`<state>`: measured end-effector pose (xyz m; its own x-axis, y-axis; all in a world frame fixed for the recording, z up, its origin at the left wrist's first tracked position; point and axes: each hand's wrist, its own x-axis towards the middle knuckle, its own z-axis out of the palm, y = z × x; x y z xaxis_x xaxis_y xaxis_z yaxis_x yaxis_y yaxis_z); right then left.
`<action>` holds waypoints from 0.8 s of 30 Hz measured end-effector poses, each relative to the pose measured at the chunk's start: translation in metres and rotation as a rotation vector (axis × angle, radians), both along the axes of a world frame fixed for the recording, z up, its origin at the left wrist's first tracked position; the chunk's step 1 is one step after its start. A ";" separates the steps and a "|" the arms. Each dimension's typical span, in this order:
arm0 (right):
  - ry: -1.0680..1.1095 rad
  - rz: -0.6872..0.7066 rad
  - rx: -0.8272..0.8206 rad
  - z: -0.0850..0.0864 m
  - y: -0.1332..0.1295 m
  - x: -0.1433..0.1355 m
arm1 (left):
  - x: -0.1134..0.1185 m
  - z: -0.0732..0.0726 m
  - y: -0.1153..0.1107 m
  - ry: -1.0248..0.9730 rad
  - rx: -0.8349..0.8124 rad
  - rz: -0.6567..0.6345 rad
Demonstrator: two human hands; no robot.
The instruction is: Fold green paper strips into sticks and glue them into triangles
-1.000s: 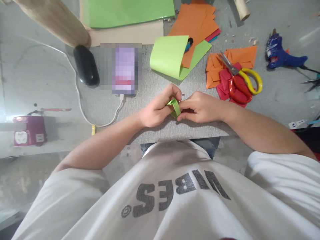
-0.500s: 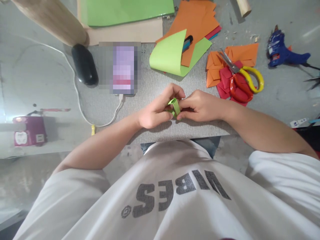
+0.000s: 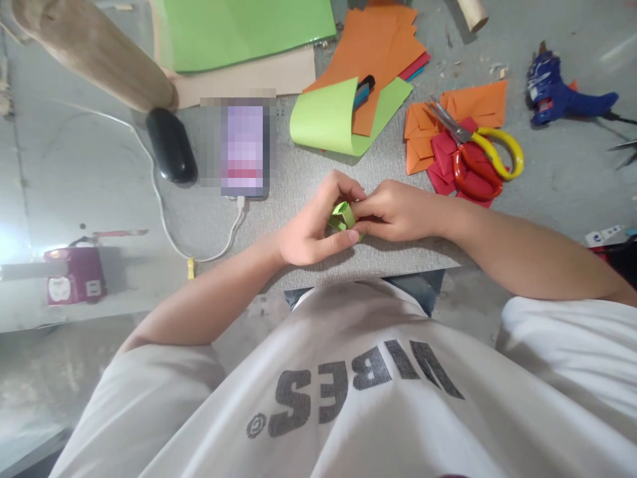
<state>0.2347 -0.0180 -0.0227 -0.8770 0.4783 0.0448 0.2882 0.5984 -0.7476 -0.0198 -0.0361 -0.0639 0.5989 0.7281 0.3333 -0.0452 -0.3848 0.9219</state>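
Note:
A small piece of folded green paper (image 3: 342,214) is held between my two hands, just above the grey table near its front edge. My left hand (image 3: 318,226) curls around it from the left, its thumb along the near side and its fingers over the far side. From the right, my right hand (image 3: 385,211) pinches the paper's edge with thumb and fingertips. Part of the paper is hidden behind the fingers. Beyond my hands lies a curled light green sheet (image 3: 323,119), with orange paper sheets (image 3: 373,40) next to it.
Scissors (image 3: 478,146) lie on folded orange papers (image 3: 472,103) and folded red ones at the right. Farther right is a blue glue gun (image 3: 552,93). A phone (image 3: 243,146) with a white cable (image 3: 159,192), a black mouse (image 3: 172,146) and a wooden post (image 3: 99,53) occupy the left.
My left thumb has moved right along the near side of the green paper, towards my right fingertips. The paper has turned slightly. The whole view has shifted a little.

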 end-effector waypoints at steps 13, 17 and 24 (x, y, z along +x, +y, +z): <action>-0.008 0.061 -0.046 0.001 0.001 0.002 | 0.000 -0.005 -0.006 -0.014 0.381 0.063; -0.073 0.058 -0.038 0.001 0.001 0.002 | 0.000 -0.005 -0.005 0.000 0.368 0.065; -0.126 0.083 0.005 0.001 0.000 -0.001 | 0.002 -0.003 -0.006 -0.047 0.354 0.055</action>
<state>0.2336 -0.0181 -0.0217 -0.9123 0.4041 -0.0662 0.3293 0.6277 -0.7054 -0.0181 -0.0416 -0.0668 0.5403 0.5934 0.5966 -0.0546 -0.6828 0.7286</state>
